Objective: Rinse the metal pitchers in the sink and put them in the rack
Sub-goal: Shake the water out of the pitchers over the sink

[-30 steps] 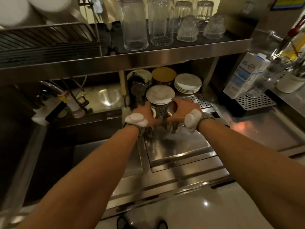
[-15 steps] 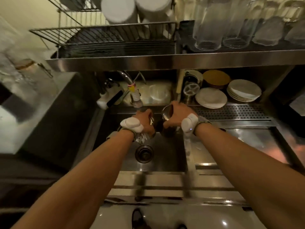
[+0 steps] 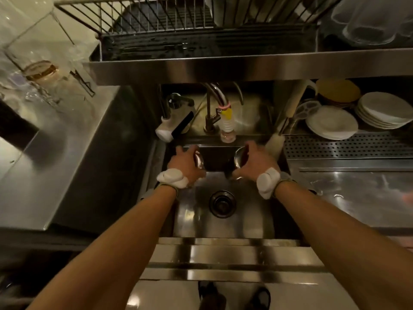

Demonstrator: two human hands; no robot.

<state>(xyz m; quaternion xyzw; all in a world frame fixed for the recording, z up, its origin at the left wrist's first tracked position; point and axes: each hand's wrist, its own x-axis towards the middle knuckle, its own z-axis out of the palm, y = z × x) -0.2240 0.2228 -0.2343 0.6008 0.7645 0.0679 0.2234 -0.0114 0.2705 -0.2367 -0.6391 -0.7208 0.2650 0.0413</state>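
Observation:
I hold two metal pitchers over the steel sink [image 3: 245, 222]. My left hand [image 3: 183, 163] grips one metal pitcher [image 3: 199, 161], mostly hidden by my fingers. My right hand [image 3: 257, 162] grips the other metal pitcher [image 3: 239, 158], its open mouth turned toward the left. Both hang just below the faucet nozzle [image 3: 227, 128], apart from each other. No water stream shows. The wire dish rack [image 3: 178, 25] stands on the shelf above the sink.
The sink drain [image 3: 222, 203] lies below my hands. A bottle brush [image 3: 277, 142] leans at the sink's back right. White plates [image 3: 333, 123] stack behind a perforated drain board [image 3: 348, 146]. Glasses [image 3: 368, 21] sit upper right; a steel counter [image 3: 51, 164] lies left.
Both hands carried the pitchers left from the drain board to over the sink, then spread them slightly apart under the faucet. The view tilted down and left.

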